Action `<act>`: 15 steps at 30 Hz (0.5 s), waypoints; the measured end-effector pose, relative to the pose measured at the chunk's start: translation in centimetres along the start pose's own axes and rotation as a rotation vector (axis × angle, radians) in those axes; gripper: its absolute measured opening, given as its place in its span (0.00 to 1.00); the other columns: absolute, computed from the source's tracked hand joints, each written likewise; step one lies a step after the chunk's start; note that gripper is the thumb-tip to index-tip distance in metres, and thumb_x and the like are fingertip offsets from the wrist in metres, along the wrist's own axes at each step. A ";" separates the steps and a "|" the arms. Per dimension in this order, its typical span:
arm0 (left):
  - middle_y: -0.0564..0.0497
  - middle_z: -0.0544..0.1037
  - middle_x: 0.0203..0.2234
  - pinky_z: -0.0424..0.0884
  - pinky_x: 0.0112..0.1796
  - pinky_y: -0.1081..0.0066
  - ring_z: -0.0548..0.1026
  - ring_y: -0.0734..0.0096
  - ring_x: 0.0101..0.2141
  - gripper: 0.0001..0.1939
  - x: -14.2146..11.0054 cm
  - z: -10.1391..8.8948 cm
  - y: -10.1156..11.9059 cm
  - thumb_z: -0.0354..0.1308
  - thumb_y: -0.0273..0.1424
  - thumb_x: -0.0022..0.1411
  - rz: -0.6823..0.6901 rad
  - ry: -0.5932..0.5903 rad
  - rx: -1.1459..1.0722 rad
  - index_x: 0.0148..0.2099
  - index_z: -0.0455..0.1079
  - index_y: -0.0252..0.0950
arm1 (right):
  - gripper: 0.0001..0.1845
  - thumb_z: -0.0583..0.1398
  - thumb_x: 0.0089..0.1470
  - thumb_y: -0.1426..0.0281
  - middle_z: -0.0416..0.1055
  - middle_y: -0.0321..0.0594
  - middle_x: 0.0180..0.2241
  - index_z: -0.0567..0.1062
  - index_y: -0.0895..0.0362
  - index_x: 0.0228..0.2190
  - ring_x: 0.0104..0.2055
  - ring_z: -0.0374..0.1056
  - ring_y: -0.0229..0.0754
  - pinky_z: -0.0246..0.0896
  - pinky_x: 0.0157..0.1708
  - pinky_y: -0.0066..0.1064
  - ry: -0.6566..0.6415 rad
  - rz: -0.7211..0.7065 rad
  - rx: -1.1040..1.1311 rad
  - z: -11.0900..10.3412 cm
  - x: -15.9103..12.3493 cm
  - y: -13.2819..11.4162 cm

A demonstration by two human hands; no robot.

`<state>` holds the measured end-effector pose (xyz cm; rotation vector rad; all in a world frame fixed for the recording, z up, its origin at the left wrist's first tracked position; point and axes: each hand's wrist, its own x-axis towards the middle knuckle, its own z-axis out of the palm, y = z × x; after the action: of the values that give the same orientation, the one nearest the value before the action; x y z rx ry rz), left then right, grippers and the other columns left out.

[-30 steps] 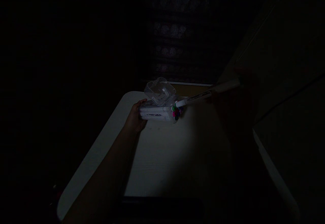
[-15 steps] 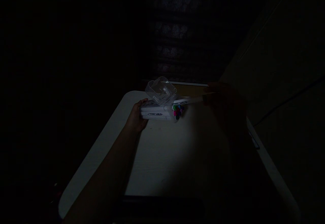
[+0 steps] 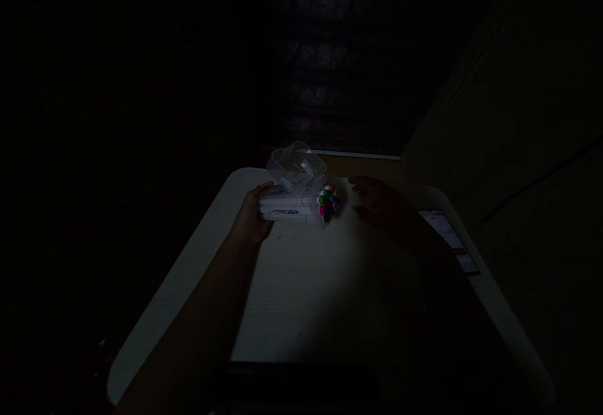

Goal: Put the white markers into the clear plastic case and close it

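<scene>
We look down at a dimly lit pale table [image 3: 277,296]. At its far side, left of the middle, a clear case [image 3: 288,218] lies lengthwise, packed with white pens [image 3: 284,201]. Their colored caps [image 3: 328,204], among them green, pink, purple and orange, face right. The clear lid [image 3: 296,167] stands open on the far side of the case. Our left hand [image 3: 250,217] grips the case's left end, fingers clamped on it; we cannot tell whether the case touches the table. Our right hand [image 3: 382,209], deep in shadow, is just right of the caps, its fingers apart and pointing left toward them. Beyond that hand, near the table's right edge, lies a phone [image 3: 451,243] with its screen lit, partly hidden by our forearm.
</scene>
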<state>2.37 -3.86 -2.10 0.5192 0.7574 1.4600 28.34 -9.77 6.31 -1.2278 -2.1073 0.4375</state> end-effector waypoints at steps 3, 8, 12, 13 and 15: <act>0.51 0.75 0.25 0.68 0.28 0.74 0.73 0.73 0.26 0.08 0.2 -0.1 0.0 0.50 0.32 0.59 -0.005 0.020 0.005 0.36 0.68 0.34 | 0.41 0.61 0.47 0.69 0.55 0.47 0.61 0.53 0.51 0.60 0.62 0.54 0.51 0.53 0.58 0.49 -0.152 -0.113 0.010 1.9 0.3 1.4; 0.50 0.76 0.25 0.70 0.29 0.72 0.74 0.70 0.26 0.09 0.4 -0.2 -0.3 0.52 0.33 0.57 -0.009 -0.020 0.058 0.36 0.69 0.34 | 0.53 0.65 0.42 0.68 0.54 0.47 0.61 0.43 0.47 0.63 0.62 0.54 0.52 0.56 0.57 0.48 -0.157 -0.100 0.053 3.7 0.6 0.8; 0.47 0.77 0.27 0.72 0.32 0.68 0.76 0.64 0.30 0.13 0.4 -0.1 -0.6 0.51 0.36 0.59 -0.027 -0.045 0.066 0.37 0.70 0.32 | 0.50 0.65 0.45 0.66 0.53 0.45 0.62 0.44 0.48 0.63 0.62 0.53 0.50 0.54 0.58 0.44 -0.111 -0.246 0.041 3.3 0.6 -0.4; 0.46 0.78 0.28 0.73 0.33 0.67 0.76 0.62 0.32 0.14 0.4 0.0 -0.8 0.50 0.37 0.59 -0.023 -0.044 0.065 0.39 0.70 0.32 | 0.47 0.64 0.47 0.67 0.54 0.45 0.61 0.46 0.49 0.62 0.62 0.53 0.48 0.53 0.59 0.43 -0.097 -0.300 0.028 3.2 0.7 -0.6; 0.45 0.78 0.30 0.73 0.34 0.66 0.77 0.61 0.34 0.18 0.2 0.3 -1.1 0.50 0.41 0.60 -0.022 -0.034 0.069 0.41 0.70 0.32 | 0.41 0.61 0.50 0.67 0.55 0.45 0.60 0.50 0.50 0.61 0.62 0.53 0.47 0.52 0.60 0.42 -0.068 -0.385 0.004 3.0 0.7 -0.9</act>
<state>3.28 -3.69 -2.71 0.5856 0.7862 1.4052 25.50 -9.48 4.92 -0.7851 -2.3305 0.3115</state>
